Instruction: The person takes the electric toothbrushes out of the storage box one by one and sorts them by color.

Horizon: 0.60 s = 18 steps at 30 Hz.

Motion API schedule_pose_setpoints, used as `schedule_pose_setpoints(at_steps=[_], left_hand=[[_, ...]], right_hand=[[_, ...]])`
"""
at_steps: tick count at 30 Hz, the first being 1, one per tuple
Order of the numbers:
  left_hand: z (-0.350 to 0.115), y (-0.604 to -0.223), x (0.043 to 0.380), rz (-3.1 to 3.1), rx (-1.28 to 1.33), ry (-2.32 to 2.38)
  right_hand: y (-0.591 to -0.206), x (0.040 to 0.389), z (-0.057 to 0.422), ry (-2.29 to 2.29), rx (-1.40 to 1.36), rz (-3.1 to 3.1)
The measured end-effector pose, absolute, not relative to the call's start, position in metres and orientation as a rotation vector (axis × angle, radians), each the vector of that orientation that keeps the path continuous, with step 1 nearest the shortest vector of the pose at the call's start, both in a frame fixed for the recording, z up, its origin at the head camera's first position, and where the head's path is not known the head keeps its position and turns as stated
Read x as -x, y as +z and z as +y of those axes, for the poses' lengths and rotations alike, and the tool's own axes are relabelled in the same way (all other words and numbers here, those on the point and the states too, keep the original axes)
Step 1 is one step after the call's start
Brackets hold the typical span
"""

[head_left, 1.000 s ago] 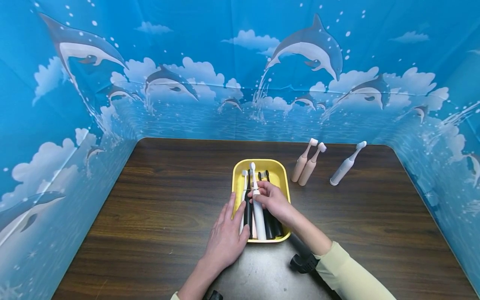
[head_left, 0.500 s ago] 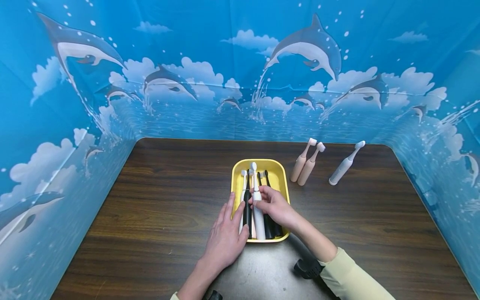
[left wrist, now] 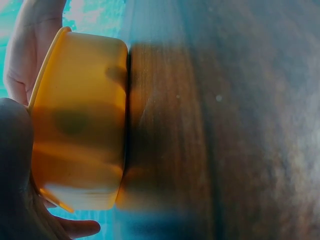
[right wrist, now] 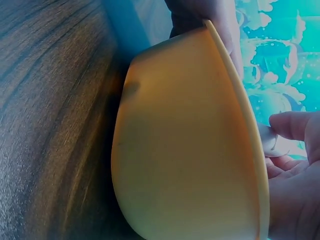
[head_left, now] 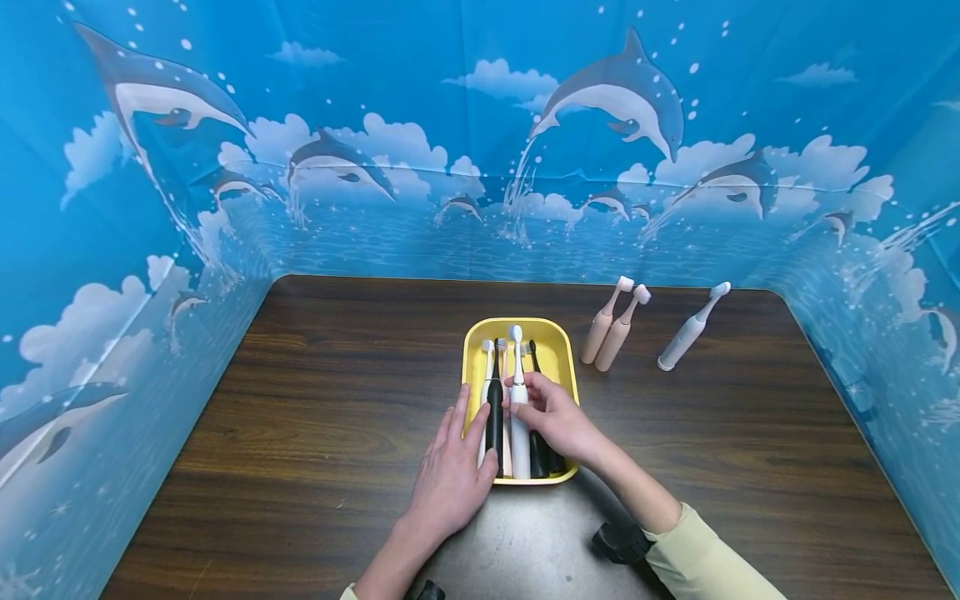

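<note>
In the head view a yellow tray point(head_left: 558, 335) holds several electric toothbrushes lying side by side. My right hand point(head_left: 558, 418) reaches in from the right and pinches a white electric toothbrush point(head_left: 521, 454) between thumb and fingers; its head points to the far end. My left hand point(head_left: 452, 483) rests over the tray's left rim, its fingers extended beside a black toothbrush point(head_left: 494, 417). In the right wrist view the thumb point(right wrist: 290, 125) presses on the white handle point(right wrist: 267, 140) above the tray wall point(right wrist: 185, 140). The left wrist view shows the tray's outer side point(left wrist: 85, 105).
Two pink toothbrushes point(head_left: 614, 343) stand upright right of the tray. A pale grey toothbrush point(head_left: 684, 342) stands farther right. The dark wooden table point(head_left: 337, 400) is bounded by a blue dolphin-print curtain point(head_left: 412, 225) at the back and sides.
The white toothbrush has shifted slightly to the right within the tray, along with my right hand, and now lies straighter. My left hand and the standing toothbrushes have stayed put.
</note>
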<state>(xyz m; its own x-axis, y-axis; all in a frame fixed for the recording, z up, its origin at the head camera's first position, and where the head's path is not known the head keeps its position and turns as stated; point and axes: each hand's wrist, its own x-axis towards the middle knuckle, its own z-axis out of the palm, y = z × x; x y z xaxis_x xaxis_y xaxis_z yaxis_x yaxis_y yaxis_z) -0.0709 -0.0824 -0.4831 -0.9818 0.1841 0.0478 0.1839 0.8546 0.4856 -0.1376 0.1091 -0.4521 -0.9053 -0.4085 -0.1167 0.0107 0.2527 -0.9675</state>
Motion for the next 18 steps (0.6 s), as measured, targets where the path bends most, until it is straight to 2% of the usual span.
schedule_pose_setpoints(at_steps=[18], left_hand=[[-0.0824, -0.4845, 0.0707, 3.025, -0.299, 0.784]], right_hand=[[-0.4474, 0.1304, 0.1091, -1.650, 0.539, 2.256]])
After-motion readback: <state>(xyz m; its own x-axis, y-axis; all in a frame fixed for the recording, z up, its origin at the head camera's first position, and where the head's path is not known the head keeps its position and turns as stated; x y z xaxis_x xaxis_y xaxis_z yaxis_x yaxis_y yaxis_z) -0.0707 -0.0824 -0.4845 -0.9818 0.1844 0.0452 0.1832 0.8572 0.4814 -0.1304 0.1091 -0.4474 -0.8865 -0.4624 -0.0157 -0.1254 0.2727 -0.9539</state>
